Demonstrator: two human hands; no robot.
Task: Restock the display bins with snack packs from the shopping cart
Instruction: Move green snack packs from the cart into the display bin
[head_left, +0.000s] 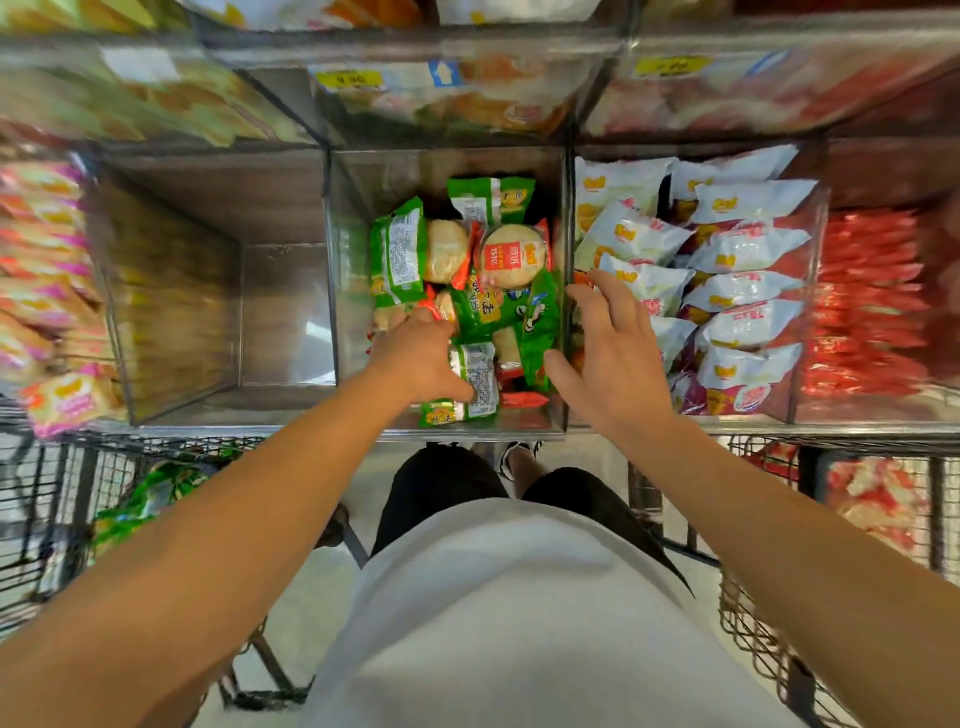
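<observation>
While both arms reach into the middle bin, the left hand grips a green snack pack at the bin's front edge, thumb curled over its wrapper. At three o'clock from it, the right hand hovers released, fingers spread above the bin's right wall. Green and red packs fill the bin. More green packs lie in the wire cart at eight o'clock.
</observation>
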